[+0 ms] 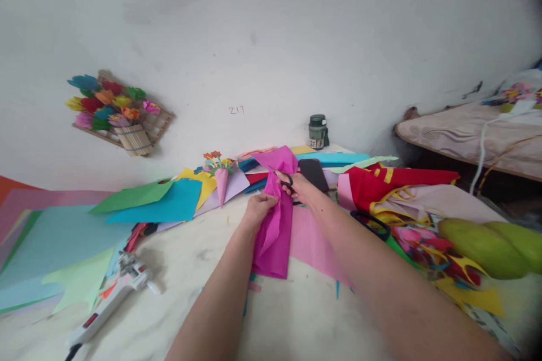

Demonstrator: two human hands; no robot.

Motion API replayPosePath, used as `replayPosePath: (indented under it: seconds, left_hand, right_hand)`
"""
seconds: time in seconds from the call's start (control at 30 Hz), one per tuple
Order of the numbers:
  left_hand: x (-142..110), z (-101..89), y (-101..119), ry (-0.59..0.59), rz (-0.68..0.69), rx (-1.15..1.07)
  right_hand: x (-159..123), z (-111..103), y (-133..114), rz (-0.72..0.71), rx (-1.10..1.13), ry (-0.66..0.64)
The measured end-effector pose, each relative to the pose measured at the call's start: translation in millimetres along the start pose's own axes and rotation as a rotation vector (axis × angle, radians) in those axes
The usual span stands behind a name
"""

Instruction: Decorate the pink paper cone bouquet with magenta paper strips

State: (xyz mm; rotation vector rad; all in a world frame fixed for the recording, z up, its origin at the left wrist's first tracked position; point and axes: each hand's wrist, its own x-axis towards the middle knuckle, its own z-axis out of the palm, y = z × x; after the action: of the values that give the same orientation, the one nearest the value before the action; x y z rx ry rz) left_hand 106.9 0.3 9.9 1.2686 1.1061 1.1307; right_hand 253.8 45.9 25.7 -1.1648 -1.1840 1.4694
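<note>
A long sheet of magenta crepe-like paper (274, 242) hangs between my hands above the table. My left hand (259, 208) pinches its left side near the middle. In my right hand (296, 186) is a pair of scissors (288, 181) with black handles, my fingers in the loops. Its blades lie at the magenta paper, just above my left hand; whether they are parted I cannot tell. Under the hands and to the right lies a light pink sheet (315, 240). A dark phone (313, 174) rests just beyond my right hand.
A white glue gun (114, 293) lies front left beside blue and green sheets (156, 203). A pink paper cone with flowers (221, 180) stands behind. A green flask (317, 132) is by the wall. Paper scraps (440, 248) and green fruit (486, 242) fill the right.
</note>
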Motion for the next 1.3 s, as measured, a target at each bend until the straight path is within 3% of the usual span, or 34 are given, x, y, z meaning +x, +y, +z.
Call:
replayPosePath:
  seconds: [0.53, 0.83, 0.93, 1.1, 1.3]
  left_hand:
    - [-11, -14.2, 13, -0.055, -0.058, 0.048]
    - [-6, -21.5, 3, -0.102, -0.069, -0.004]
    - [-5, -24.5, 1, -0.118, -0.074, -0.027]
    - [-3, -29.3, -1, -0.131, -0.067, -0.049]
    - [-5, -32.6, 2, -0.143, -0.097, -0.048]
  right_hand:
    - [14, 4, -10, 0.069, 0.049, -0.103]
    - [19, 13, -2, -0.050, 0.039, 0.058]
    - [21, 14, 1, -0.078, 0.059, 0.018]
    - [21, 10, -2, -0.002, 0.072, -0.084]
    - [18, 8, -7, 0.065, 0.030, -0.104]
